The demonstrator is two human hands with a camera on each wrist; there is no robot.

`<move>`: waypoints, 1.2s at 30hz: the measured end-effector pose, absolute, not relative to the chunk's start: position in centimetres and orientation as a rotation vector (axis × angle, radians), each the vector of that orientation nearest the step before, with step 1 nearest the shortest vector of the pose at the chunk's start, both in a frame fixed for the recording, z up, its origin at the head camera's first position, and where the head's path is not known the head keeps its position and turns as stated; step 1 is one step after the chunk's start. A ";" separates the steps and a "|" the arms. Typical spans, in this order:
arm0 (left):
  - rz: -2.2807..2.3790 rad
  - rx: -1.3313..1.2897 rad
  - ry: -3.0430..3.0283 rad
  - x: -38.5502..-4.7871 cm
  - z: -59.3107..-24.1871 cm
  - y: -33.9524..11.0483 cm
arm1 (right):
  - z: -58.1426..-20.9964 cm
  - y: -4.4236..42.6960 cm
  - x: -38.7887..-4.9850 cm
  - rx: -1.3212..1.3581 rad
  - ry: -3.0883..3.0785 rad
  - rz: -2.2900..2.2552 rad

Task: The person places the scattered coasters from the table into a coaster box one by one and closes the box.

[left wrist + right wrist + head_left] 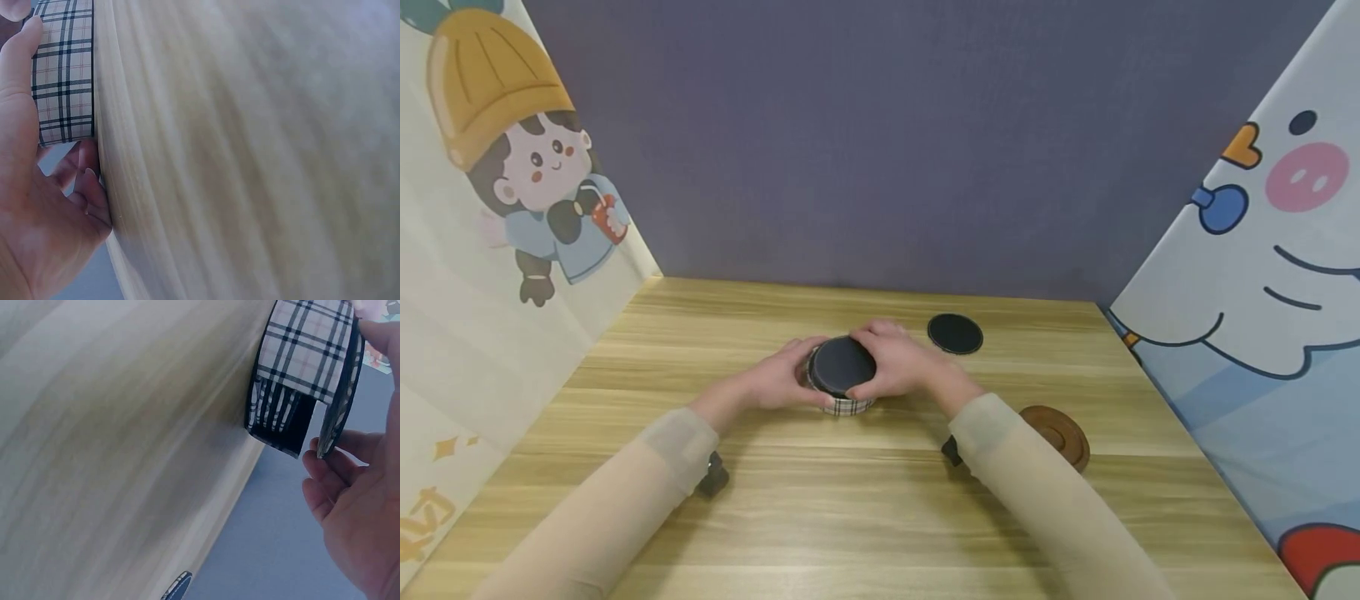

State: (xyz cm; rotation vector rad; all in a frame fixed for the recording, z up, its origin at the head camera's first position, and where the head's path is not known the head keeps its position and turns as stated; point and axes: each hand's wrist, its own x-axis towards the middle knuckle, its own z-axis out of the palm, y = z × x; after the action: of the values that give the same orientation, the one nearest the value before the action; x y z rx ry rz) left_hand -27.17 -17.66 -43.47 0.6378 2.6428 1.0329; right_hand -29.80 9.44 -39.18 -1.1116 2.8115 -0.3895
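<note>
A round plaid coaster holder (pixel 848 407) stands upright on the wooden table, with a notch in its side wall visible in the right wrist view. My left hand (pixel 786 379) grips the holder's left side, its thumb along the near wall. With my right hand (pixel 898 362) I pinch a round black coaster (pixel 842 365) by its rim over the holder's top. In the right wrist view this coaster (pixel 342 394) is slightly tilted, and a gap shows between it and the notched part of the holder. How much lies inside the holder is hidden.
Another black coaster (pixel 955 333) lies flat on the table (pixel 835 517), behind and right of the holder. A round brown wooden piece (pixel 1060 437) lies partly under the right sleeve. A grey-blue panel (pixel 865 150) closes the back, and printed panels stand at both sides.
</note>
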 end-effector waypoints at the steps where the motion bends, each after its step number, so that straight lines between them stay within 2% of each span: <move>1: 1.034 0.636 2.642 -27.1 -43.4 -17.7 | -39.3 9.4 -29.9 -1.113 2.811 -0.386; 20: 1.003 0.640 2.659 -27.3 -43.6 -17.7 | -39.8 9.7 -29.6 -1.030 2.741 -0.444; 36: 1.044 0.637 2.669 -27.3 -43.9 -17.7 | -39.1 15.6 -31.6 -0.846 2.790 -0.569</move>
State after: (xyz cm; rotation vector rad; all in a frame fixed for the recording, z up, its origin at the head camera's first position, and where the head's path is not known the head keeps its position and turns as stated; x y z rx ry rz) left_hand -27.31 -17.68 -43.87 0.6374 2.6693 1.0441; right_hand -31.56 15.59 -39.09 -0.8460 2.7897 -0.5692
